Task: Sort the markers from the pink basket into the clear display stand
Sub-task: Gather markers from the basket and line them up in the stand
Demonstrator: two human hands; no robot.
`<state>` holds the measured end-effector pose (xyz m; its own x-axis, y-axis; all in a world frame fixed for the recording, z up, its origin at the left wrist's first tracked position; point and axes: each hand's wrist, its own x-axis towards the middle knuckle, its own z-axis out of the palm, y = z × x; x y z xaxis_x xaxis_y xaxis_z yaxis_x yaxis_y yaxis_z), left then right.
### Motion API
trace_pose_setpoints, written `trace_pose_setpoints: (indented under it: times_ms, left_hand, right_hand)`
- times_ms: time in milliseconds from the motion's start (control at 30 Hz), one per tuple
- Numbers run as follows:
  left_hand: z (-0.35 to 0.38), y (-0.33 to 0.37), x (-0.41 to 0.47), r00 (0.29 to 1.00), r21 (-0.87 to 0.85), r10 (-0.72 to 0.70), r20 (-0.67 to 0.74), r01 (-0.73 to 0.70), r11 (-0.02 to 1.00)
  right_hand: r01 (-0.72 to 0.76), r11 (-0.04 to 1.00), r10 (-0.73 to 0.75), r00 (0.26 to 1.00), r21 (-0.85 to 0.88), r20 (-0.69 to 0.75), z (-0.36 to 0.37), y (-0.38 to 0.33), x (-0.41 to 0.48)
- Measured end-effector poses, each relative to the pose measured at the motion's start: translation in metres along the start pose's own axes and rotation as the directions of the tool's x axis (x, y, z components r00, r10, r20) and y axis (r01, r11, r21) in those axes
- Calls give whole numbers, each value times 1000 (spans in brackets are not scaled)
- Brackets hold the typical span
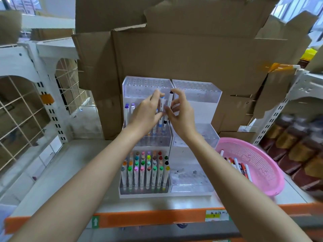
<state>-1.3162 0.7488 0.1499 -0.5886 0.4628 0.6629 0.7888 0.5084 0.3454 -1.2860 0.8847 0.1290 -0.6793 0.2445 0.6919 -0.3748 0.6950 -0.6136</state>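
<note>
**Holding two markers up at the stand's middle tier**

Both hands are raised close together in front of the clear display stand, which sits on a white shelf with an orange front edge. The left hand has its fingers curled around a white marker with a blue cap, held nearly upright. The right hand pinches a white marker with a black cap between thumb and fingers, just beside the blue one. Both markers hang over the stand's left middle compartment, where purple-capped markers stand at its far left. The lower left compartment holds packed rows of upright markers with many-coloured caps. The compartments on the right side look unfilled. To the right of the stand, the pink basket rests on the shelf with a small cluster of loose markers lying along its near-left side. Cardboard boxes are stacked behind the stand.
</note>
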Motion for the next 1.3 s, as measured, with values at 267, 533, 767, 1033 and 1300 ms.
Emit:
trace_pose_setpoints:
  times_ms: [267,533,767,1033,1300]
  left_hand:
    - [1,1,-2,999,73,33,-30,-31,997]
    - [4,-9,3,995,100,2,-98,8,995]
    - [1,-12,4,996,139,39,-76,-28,990]
    - [11,-15,-8,998,111,32,-45,-27,993]
    - [11,-17,-10,996,114,65,-56,-59,992]
  right_hand:
    - [-11,1000,11,1000,6,3,-1,2,-5]
    - [-15,1000,15,1000,4,19,-2,2,-6]
    - [-25,1000,25,999,8,22,-1,2,-7]
    - [-31,999,31,999,13,29,0,1,-7]
    - [-11,1000,12,1000,-8,28,1,2,-10]
